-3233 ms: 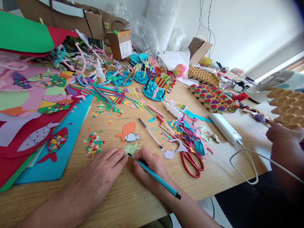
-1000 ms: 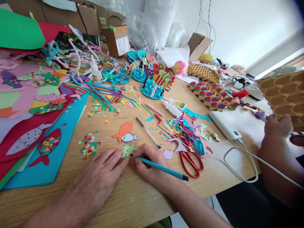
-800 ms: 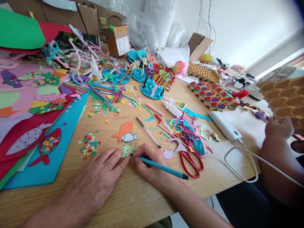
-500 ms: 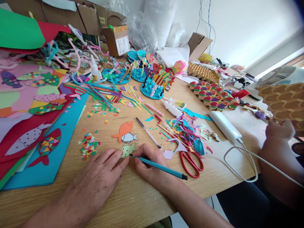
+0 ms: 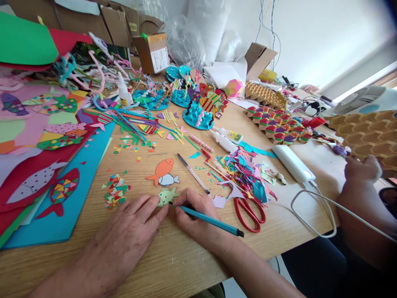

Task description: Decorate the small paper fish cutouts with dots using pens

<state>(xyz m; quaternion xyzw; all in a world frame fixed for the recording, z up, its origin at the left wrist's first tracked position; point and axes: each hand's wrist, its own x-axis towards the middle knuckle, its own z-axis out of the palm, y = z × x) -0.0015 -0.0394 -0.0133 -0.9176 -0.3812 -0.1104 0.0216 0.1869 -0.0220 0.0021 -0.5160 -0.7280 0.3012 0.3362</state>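
A small green paper fish (image 5: 167,195) lies on the wooden table (image 5: 173,265). My left hand (image 5: 130,231) rests flat beside it, fingers stretched out, fingertips pressing on the fish's left edge. My right hand (image 5: 195,213) is closed on a teal pen (image 5: 211,220), whose tip touches the lower edge of the fish. Just beyond lie an orange paper fish (image 5: 161,169) and a smaller grey one (image 5: 168,179).
Red scissors (image 5: 249,211) and a pile of paper scraps (image 5: 245,174) lie right of my hands; confetti bits (image 5: 115,192) lie left. Coloured foam sheets (image 5: 46,182) cover the left side. Another person's hand (image 5: 362,169) holds a cardboard egg tray (image 5: 369,132) at right, near a white cable (image 5: 313,198).
My hands stay on the green fish, the pen shifting slightly. The other person's egg tray has tilted and lowered a little at right.
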